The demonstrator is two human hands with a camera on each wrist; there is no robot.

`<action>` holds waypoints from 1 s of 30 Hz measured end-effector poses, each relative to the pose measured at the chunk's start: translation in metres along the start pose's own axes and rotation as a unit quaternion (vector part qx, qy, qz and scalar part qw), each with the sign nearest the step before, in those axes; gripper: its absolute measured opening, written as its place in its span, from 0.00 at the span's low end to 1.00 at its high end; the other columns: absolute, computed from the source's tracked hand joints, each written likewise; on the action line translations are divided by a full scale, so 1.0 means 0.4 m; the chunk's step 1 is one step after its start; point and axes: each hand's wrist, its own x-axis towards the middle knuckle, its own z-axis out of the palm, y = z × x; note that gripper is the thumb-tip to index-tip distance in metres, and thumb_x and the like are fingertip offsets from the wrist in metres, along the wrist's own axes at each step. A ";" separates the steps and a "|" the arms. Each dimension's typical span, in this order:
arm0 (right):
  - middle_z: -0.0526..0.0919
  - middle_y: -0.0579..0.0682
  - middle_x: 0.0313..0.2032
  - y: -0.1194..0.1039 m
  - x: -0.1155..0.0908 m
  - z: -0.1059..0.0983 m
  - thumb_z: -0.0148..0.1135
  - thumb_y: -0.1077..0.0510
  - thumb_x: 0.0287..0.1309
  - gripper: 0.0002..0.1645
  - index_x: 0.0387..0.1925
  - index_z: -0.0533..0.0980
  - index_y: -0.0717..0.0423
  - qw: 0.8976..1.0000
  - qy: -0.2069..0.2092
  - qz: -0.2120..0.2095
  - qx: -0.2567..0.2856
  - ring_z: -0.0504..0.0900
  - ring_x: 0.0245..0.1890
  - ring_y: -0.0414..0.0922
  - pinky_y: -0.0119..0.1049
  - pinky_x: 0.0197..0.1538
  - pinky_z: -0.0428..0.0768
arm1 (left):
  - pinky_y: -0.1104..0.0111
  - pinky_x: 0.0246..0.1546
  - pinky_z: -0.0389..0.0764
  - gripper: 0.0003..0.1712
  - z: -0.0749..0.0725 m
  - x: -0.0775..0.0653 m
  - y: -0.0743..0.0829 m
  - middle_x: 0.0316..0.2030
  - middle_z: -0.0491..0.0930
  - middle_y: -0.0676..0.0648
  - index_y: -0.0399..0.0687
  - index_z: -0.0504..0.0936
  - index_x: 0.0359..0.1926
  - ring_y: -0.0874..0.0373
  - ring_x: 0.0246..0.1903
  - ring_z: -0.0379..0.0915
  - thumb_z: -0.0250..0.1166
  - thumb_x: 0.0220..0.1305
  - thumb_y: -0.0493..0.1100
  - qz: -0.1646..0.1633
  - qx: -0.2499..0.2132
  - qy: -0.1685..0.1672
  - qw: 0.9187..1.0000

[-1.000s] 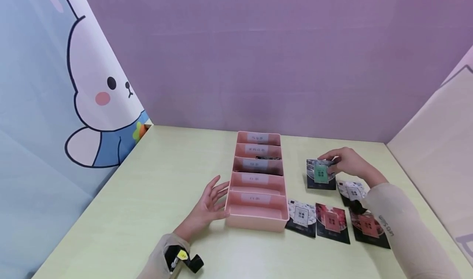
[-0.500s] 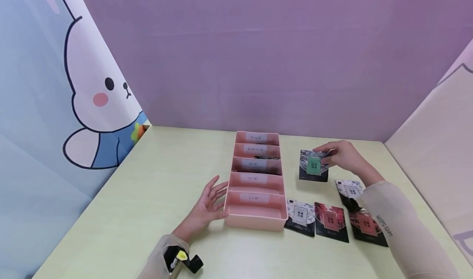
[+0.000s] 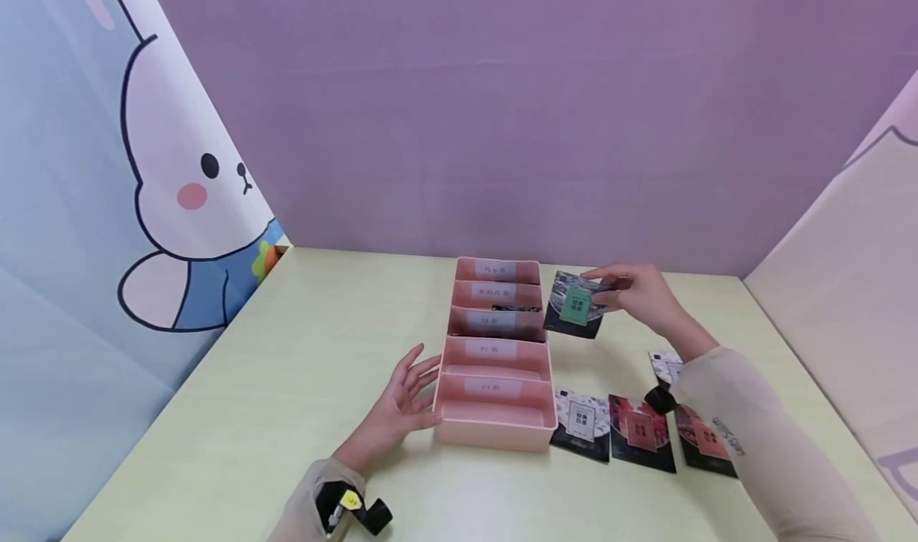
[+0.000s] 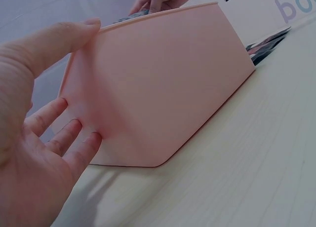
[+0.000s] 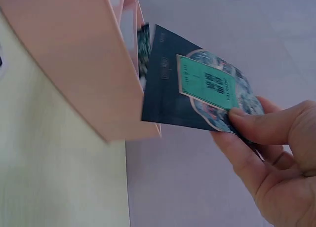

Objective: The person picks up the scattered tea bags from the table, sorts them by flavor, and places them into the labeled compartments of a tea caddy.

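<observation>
"What is your right hand (image 3: 641,293) doing?"
"My thumb and fingers pinch a flat, dark square packet with a green label (image 3: 574,306) by its far right part."

"And where is that packet?"
"Off the pale yellow table (image 3: 358,311), tilted, right beside the long pink plastic tray with 5 compartments (image 3: 495,437). I can't tell whether it touches the rim."

"Your left hand (image 3: 403,398)?"
"Fingers spread at the tray's near left corner, my thumb at the rim and my fingertips by the left wall."

"What else lies there?"
"Right of the tray, at the near end, 1 flat white-and-black packet (image 3: 582,426), then 1 flat red-and-black packet (image 3: 641,435). Farther right, a second red-and-black packet (image 3: 705,441) and a second white-and-black packet (image 3: 664,366) are partly hidden by my beige sleeve (image 3: 760,430)."
</observation>
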 end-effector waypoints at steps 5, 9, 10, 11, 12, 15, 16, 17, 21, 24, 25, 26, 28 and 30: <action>0.80 0.64 0.42 -0.026 0.015 0.038 0.66 0.71 0.59 0.20 0.54 0.81 0.66 0.999 0.018 -0.012 0.038 0.81 0.35 0.46 0.40 0.39 0.86 | 0.65 0.66 0.66 0.61 -0.001 0.000 -0.001 0.75 0.45 0.30 0.44 0.34 0.78 0.47 0.72 0.51 0.68 0.58 0.25 0.004 0.000 -0.005 1.000; 0.82 0.65 0.46 -0.037 0.025 0.078 0.65 0.71 0.59 0.18 0.52 0.81 0.67 0.997 0.029 -0.022 0.068 0.83 0.35 0.41 0.39 0.38 0.86 | 0.66 0.65 0.67 0.61 -0.002 0.000 -0.001 0.75 0.46 0.31 0.45 0.34 0.78 0.50 0.72 0.53 0.68 0.58 0.25 0.003 0.001 -0.003 1.000; 0.82 0.65 0.46 -0.039 0.027 0.089 0.65 0.71 0.59 0.18 0.52 0.81 0.67 0.997 0.031 -0.027 0.072 0.84 0.35 0.41 0.38 0.38 0.86 | 0.66 0.65 0.67 0.61 -0.002 0.000 -0.001 0.75 0.46 0.31 0.45 0.34 0.78 0.49 0.72 0.52 0.68 0.58 0.25 0.003 0.002 -0.003 1.000; 0.82 0.64 0.46 -0.042 0.028 0.101 0.65 0.72 0.59 0.18 0.51 0.81 0.67 0.996 0.034 -0.031 0.075 0.84 0.36 0.40 0.37 0.38 0.86 | 0.66 0.65 0.67 0.61 -0.001 0.000 0.000 0.75 0.46 0.31 0.45 0.34 0.78 0.48 0.72 0.51 0.68 0.58 0.25 0.001 0.001 -0.003 1.000; 0.82 0.63 0.47 -0.043 0.029 0.111 0.66 0.72 0.58 0.17 0.51 0.82 0.66 0.996 0.037 -0.036 0.076 0.84 0.36 0.41 0.36 0.37 0.86 | 0.66 0.65 0.67 0.61 -0.001 0.000 0.000 0.75 0.46 0.31 0.45 0.34 0.78 0.47 0.72 0.51 0.68 0.58 0.26 0.000 0.002 -0.002 1.000; 0.82 0.60 0.43 -0.044 0.030 0.140 0.66 0.72 0.58 0.17 0.49 0.83 0.65 0.995 0.045 -0.060 0.064 0.84 0.39 0.45 0.33 0.36 0.85 | 0.66 0.65 0.67 0.61 -0.001 0.001 -0.001 0.75 0.46 0.31 0.45 0.34 0.78 0.44 0.73 0.50 0.69 0.58 0.26 -0.001 0.002 -0.002 1.000; 0.82 0.59 0.42 -0.043 0.030 0.149 0.66 0.72 0.57 0.16 0.49 0.83 0.64 0.995 0.047 -0.069 0.057 0.84 0.39 0.46 0.33 0.36 0.85 | 0.66 0.65 0.67 0.61 -0.001 0.001 -0.001 0.75 0.46 0.31 0.45 0.34 0.78 0.44 0.73 0.50 0.68 0.58 0.26 0.000 0.002 -0.002 1.000; 0.82 0.58 0.40 -0.041 0.030 0.156 0.66 0.72 0.57 0.16 0.48 0.84 0.63 0.994 0.047 -0.079 0.050 0.84 0.39 0.47 0.32 0.36 0.84 | 0.66 0.65 0.67 0.61 0.000 0.002 -0.002 0.75 0.46 0.31 0.45 0.34 0.78 0.45 0.73 0.50 0.68 0.58 0.25 0.001 0.002 -0.002 1.000; 0.82 0.57 0.35 -0.030 0.030 0.177 0.67 0.73 0.56 0.16 0.47 0.85 0.62 0.993 0.041 -0.108 0.036 0.81 0.39 0.51 0.30 0.37 0.83 | 0.66 0.65 0.67 0.61 0.002 0.002 -0.003 0.75 0.46 0.31 0.45 0.34 0.78 0.46 0.72 0.51 0.67 0.58 0.24 0.006 0.001 -0.005 1.000; 0.83 0.56 0.35 -0.027 0.029 0.185 0.68 0.73 0.55 0.15 0.45 0.85 0.62 0.992 0.031 -0.121 0.033 0.81 0.39 0.51 0.30 0.38 0.83 | 0.66 0.65 0.67 0.61 0.002 0.002 -0.004 0.75 0.46 0.30 0.44 0.34 0.78 0.44 0.72 0.49 0.68 0.58 0.24 0.008 -0.001 -0.007 1.000; 0.83 0.57 0.35 -0.027 0.028 0.186 0.68 0.73 0.55 0.15 0.45 0.85 0.62 0.991 0.027 -0.124 0.033 0.82 0.38 0.51 0.30 0.38 0.83 | 0.66 0.65 0.67 0.61 0.001 0.002 -0.004 0.75 0.46 0.31 0.44 0.34 0.78 0.43 0.73 0.49 0.68 0.58 0.25 0.008 -0.002 -0.007 1.000; 0.83 0.56 0.35 -0.028 0.028 0.186 0.68 0.73 0.54 0.14 0.44 0.86 0.62 0.991 0.025 -0.126 0.032 0.83 0.38 0.51 0.31 0.37 0.83 | 0.66 0.65 0.66 0.61 0.001 0.002 -0.004 0.75 0.45 0.31 0.44 0.34 0.78 0.41 0.73 0.48 0.68 0.58 0.25 0.009 -0.002 -0.007 1.000; 0.84 0.56 0.35 -0.031 0.026 0.185 0.69 0.73 0.54 0.14 0.43 0.86 0.62 0.991 0.020 -0.128 0.031 0.84 0.36 0.50 0.32 0.36 0.84 | 0.66 0.66 0.66 0.62 0.000 0.002 -0.003 0.75 0.46 0.31 0.45 0.34 0.78 0.39 0.73 0.47 0.69 0.58 0.27 0.008 -0.003 -0.006 1.000; 0.84 0.56 0.35 -0.033 0.024 0.182 0.69 0.73 0.53 0.13 0.42 0.86 0.62 0.991 0.015 -0.127 0.032 0.85 0.35 0.49 0.33 0.35 0.84 | 0.65 0.66 0.66 0.62 0.000 0.003 -0.002 0.75 0.46 0.32 0.45 0.34 0.78 0.38 0.73 0.46 0.70 0.57 0.27 0.006 -0.004 -0.004 1.000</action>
